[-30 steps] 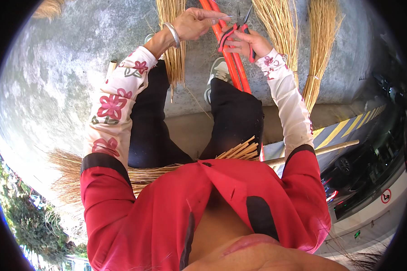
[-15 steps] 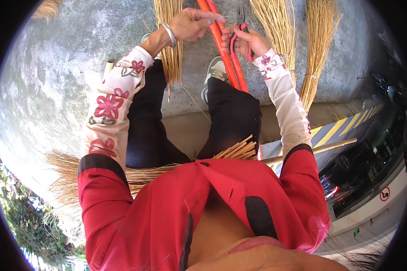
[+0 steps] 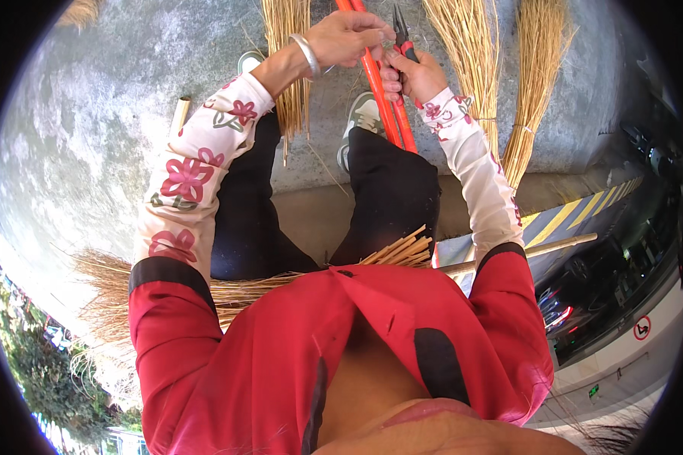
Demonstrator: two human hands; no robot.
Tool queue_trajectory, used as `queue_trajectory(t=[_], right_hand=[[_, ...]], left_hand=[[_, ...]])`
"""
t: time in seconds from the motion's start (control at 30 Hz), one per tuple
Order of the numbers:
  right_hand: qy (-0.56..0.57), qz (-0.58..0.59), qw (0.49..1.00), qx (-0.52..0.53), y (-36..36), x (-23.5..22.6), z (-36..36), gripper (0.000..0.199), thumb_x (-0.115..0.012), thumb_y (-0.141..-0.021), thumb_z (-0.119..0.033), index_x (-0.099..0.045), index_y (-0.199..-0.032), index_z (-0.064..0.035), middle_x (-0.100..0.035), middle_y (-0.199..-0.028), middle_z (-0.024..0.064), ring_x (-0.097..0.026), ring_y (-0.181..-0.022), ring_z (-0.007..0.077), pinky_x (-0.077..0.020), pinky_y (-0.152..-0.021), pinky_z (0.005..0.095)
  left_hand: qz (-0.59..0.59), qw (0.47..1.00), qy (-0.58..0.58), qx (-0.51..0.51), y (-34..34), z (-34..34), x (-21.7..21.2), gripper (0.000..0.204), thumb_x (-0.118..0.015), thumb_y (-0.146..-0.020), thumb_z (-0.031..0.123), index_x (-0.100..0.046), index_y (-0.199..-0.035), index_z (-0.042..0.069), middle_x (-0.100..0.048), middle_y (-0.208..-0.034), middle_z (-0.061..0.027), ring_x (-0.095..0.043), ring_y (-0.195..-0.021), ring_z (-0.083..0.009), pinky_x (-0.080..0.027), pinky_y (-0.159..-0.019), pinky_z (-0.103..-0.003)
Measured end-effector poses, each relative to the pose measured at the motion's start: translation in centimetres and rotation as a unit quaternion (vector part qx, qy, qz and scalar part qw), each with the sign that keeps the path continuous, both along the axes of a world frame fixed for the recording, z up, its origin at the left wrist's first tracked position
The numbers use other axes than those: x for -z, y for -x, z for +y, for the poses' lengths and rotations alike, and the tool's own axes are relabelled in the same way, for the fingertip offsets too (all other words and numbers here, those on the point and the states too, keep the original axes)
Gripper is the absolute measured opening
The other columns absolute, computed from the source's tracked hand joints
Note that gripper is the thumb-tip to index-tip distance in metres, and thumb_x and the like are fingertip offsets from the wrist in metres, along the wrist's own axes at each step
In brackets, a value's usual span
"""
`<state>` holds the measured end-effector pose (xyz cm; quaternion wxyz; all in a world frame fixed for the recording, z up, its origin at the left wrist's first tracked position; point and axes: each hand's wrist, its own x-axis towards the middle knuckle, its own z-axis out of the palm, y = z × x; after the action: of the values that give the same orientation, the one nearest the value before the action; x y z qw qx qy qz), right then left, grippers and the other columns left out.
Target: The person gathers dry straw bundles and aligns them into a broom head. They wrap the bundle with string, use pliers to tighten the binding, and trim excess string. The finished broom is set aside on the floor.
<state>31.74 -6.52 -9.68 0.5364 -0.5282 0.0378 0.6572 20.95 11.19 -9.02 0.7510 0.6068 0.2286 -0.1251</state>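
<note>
Mottled grey concrete spreads under a worker in red, seen from the head view, with two red poles slanting across it beyond the knees. Just right of the poles' far stretch, the right hand has its fingers wrapped about red-and-black pliers, nose pointing away from the body. The tool's jaws look nearly together; whether they bite on anything cannot be told. Across the poles, the left hand, a silvery bangle at its wrist, brings fingertips together in a pinch beside the tool's nose. Anything between those fingertips is too small to make out.

One straw bundle lies left of the poles, partly behind the left wrist; a second bundle lies to their right, and a tied bundle farther right. Nearer the body than the poles, more straw crosses the lap.

By appearances, the step in hand is fine two-handed work at the pliers' nose. Such a move would call for a steady left pinch, a firm right grip and fingertips clear of the jaws.
</note>
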Motion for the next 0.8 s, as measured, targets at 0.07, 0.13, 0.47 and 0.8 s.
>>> queue_trajectory(t=[0.07, 0.13, 0.47, 0.8], right_hand=[[-0.013, -0.004, 1.000, -0.007, 0.4, 0.0, -0.2, 0.024, -0.057, -0.099, -0.022, -0.052, -0.085, -0.0034, -0.047, -0.065, 0.0030, -0.046, -0.051, 0.0147, -0.0386, -0.046, 0.0316], [0.036, -0.069, 0.997, -0.025, 0.8, 0.2, -0.2, 0.024, -0.058, -0.098, -0.021, -0.052, -0.083, -0.0037, -0.047, -0.063, 0.0025, -0.045, -0.050, 0.0149, -0.0379, -0.045, 0.0318], [0.006, 0.096, 0.995, -0.010, 1.2, 1.0, -0.9, 0.034, -0.064, -0.094, -0.031, -0.062, -0.084, 0.0008, -0.056, -0.062, 0.0058, -0.052, -0.054, 0.0160, -0.0432, -0.053, 0.0348], [0.231, -0.279, 0.918, -0.163, 0.3, 4.4, -0.9, 0.030, -0.055, -0.100, -0.026, -0.066, -0.108, 0.0005, -0.069, -0.096, 0.0100, -0.069, -0.080, 0.0271, -0.0563, -0.070, 0.0432]], left_hand=[[0.012, 0.999, -0.050, -0.007, -0.4, -0.5, -0.4, 0.024, -0.057, -0.097, 0.019, -0.071, -0.110, 0.005, -0.061, -0.070, 0.0013, -0.053, -0.063, -0.0044, -0.045, -0.055, -0.025], [0.016, 0.988, -0.151, 0.016, -0.7, -0.7, -0.6, 0.024, -0.058, -0.096, 0.021, -0.073, -0.105, 0.004, -0.062, -0.070, -0.0002, -0.053, -0.062, -0.0049, -0.045, -0.054, -0.026], [-0.127, 0.987, -0.098, 0.002, 0.5, 0.7, 2.1, 0.020, -0.061, -0.094, 0.020, -0.075, -0.096, 0.005, -0.069, -0.078, -0.0009, -0.052, -0.066, -0.0048, -0.045, -0.061, -0.023], [-0.109, 0.981, -0.162, 0.004, -0.9, -0.9, -1.5, 0.018, -0.059, -0.095, 0.016, -0.072, -0.094, 0.004, -0.071, -0.090, -0.0022, -0.063, -0.088, -0.0118, -0.050, -0.085, -0.029]])
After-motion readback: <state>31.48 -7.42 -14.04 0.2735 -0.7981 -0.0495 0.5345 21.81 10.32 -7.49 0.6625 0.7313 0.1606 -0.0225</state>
